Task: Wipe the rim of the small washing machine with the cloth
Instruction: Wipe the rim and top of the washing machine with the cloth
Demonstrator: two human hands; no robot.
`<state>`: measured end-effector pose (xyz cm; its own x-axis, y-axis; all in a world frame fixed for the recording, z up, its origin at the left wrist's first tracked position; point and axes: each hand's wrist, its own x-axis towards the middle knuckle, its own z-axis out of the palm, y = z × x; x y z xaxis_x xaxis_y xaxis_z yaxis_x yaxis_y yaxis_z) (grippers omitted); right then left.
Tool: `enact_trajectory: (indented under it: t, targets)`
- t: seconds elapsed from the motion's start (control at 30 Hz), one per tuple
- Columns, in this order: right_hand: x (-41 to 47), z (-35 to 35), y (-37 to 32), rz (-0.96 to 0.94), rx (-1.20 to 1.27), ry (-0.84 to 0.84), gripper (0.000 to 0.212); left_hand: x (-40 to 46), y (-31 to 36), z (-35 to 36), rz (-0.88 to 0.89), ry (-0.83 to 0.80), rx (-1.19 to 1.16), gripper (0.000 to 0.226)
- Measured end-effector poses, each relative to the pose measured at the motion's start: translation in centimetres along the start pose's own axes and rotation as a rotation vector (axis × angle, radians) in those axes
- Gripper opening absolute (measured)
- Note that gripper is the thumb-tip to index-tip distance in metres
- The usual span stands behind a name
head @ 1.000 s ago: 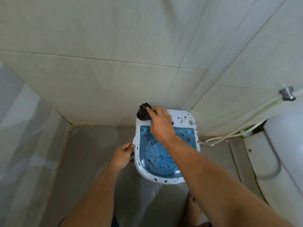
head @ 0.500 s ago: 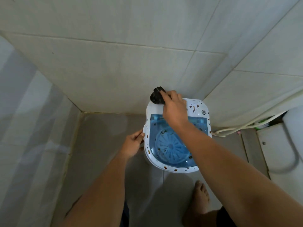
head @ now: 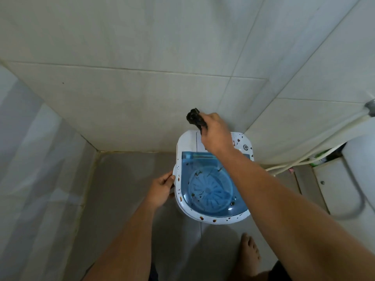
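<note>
A small white washing machine (head: 187,141) with a blue see-through lid stands on the floor against the tiled wall. Brown spots dot its rim along the left, front and far right. My right hand (head: 216,134) is closed around a dark bunched cloth (head: 195,118), held above the machine's far edge, apart from the rim. The far left part of the rim looks white and free of spots. My left hand (head: 162,189) grips the machine's left side.
Tiled walls meet in a corner just behind the machine. A white hose (head: 316,153) runs along the right wall to a metal fitting (head: 370,105). A white toilet (head: 357,169) stands at the right. My bare foot (head: 250,254) is on the floor below the machine.
My right hand has lifted the cloth off the far left of the rim and up toward the wall. My left hand keeps its grip on the machine's side. The camera view has shifted.
</note>
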<state>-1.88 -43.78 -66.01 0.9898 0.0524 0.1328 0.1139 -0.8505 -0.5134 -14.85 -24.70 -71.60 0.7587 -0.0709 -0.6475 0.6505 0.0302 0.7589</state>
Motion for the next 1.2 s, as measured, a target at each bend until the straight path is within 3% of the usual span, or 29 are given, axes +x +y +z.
enact_trajectory:
  t: [0.1, 0.27, 0.33, 0.4, 0.47, 0.57, 0.7, 0.83, 0.9, 1.0, 1.1, 1.2]
  targets:
    - [-2.0, 2.3, -1.4, -0.032, -0.179, -0.056, 0.058, 0.3, -0.2, -0.1, -0.009, 0.013, 0.01, 0.031]
    - [-4.6, 4.2, -3.4, -0.434, -0.196, -0.356, 0.06, 0.6, -0.5, -0.2, -0.014, 0.016, 0.028, 0.028]
    - [-2.8, 3.5, -3.5, -0.344, -0.03, -0.315, 0.053, 0.5, -0.4, -0.1, -0.004, 0.008, 0.029, 0.027]
    - [-0.6, 2.4, -3.0, -0.167, 0.08, -0.038, 0.051, 0.6, -0.2, 0.1, -0.005, 0.009, 0.021, 0.026]
    - [0.7, 1.3, -2.3, 0.041, 0.025, 0.157, 0.054, 0.5, 0.0, 0.2, -0.01, 0.01, 0.013, 0.025]
    - [0.0, 2.6, -2.4, 0.128, -0.057, 0.062, 0.057, 0.2, 0.3, 0.1, -0.013, 0.005, 0.01, 0.025]
    - [-2.7, 5.9, -3.8, -0.022, 0.029, 0.025, 0.06, 0.6, 0.1, -0.1, -0.028, -0.009, 0.007, 0.025]
    - [-2.2, 6.7, -5.9, -0.177, 0.267, -0.301, 0.052, 0.7, 0.1, -0.1, -0.028, -0.006, 0.011, 0.027]
    - [-0.6, 6.0, -5.8, -0.109, 0.296, -0.195, 0.051, 0.6, 0.0, -0.1, -0.028, -0.001, 0.009, 0.025]
    - [0.8, 4.2, -3.8, 0.027, 0.028, 0.07, 0.053, 0.5, 0.2, -0.1, -0.028, -0.004, 0.005, 0.025]
    - [-0.7, 4.8, -2.8, 0.036, -0.061, 0.069, 0.053, 0.5, 0.2, -0.2, -0.036, -0.007, 0.023, 0.025]
    - [-3.3, 7.1, -4.4, -0.148, -0.002, -0.083, 0.058, 0.8, 0.1, -0.3, -0.054, -0.005, 0.017, 0.025]
